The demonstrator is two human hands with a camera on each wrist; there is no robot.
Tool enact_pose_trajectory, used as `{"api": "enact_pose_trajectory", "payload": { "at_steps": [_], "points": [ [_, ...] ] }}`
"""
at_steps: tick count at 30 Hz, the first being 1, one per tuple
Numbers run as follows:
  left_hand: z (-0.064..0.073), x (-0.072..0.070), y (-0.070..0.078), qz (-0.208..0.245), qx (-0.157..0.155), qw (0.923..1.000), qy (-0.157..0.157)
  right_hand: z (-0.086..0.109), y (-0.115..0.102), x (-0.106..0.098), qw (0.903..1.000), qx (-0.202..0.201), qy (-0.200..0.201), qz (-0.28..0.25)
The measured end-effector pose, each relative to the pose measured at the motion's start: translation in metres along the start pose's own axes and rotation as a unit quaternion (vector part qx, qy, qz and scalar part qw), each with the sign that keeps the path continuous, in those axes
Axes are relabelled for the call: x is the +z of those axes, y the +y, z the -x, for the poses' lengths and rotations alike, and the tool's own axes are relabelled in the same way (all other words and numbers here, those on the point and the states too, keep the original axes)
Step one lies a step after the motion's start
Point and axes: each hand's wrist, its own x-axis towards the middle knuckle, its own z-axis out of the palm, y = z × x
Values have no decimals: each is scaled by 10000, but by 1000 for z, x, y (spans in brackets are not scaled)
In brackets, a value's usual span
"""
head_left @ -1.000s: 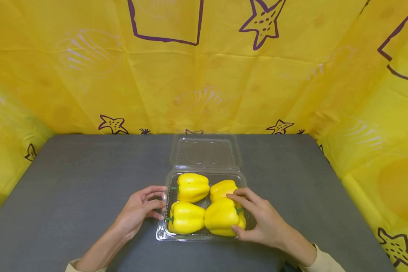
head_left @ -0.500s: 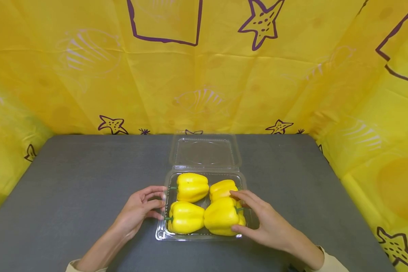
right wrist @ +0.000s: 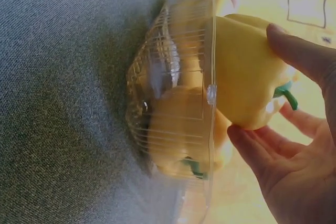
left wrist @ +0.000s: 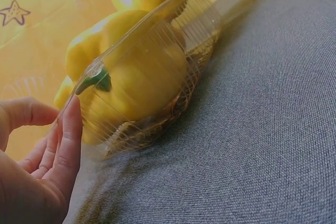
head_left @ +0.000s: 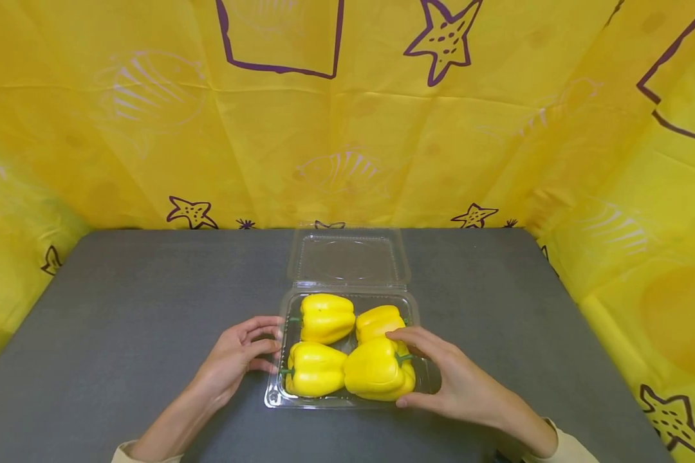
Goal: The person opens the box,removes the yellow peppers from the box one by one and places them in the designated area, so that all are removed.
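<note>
A clear plastic clamshell container [head_left: 274, 400] rests on the table with its lid [head_left: 350, 258] folded back. My left hand [head_left: 239, 355] pinches its left rim between thumb and fingers, as the left wrist view shows. Yellow bell peppers fill it: one back left [head_left: 326, 319], one front left [head_left: 315, 370], one back right [head_left: 378, 323]. My right hand [head_left: 454, 373] holds another yellow bell pepper [head_left: 376, 371] at the front right, thumb on one side and fingers on the other. In the right wrist view this bell pepper [right wrist: 244, 72] sits above the rim, its green stem toward my palm.
The dark grey table [head_left: 168, 289] extends on both sides of the container. A yellow cloth [head_left: 336, 128] printed with starfish and fish hangs behind the table and along its sides.
My right hand has shifted the front right bell pepper slightly to the left, and its thumb now lies a little lower. The left hand has stayed at the container's rim.
</note>
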Motion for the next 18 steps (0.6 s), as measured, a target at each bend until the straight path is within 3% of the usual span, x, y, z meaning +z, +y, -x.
{"api": "enact_pose_trajectory", "payload": {
  "at_steps": [7,18],
  "points": [
    [0,-1,0,0,-15,10000,-6,-2,-4,-3,9998,3,97,160],
    [0,1,1,6,-173,9998,57,-1,-11,-16,9997,44,244,-72]
  ]
}}
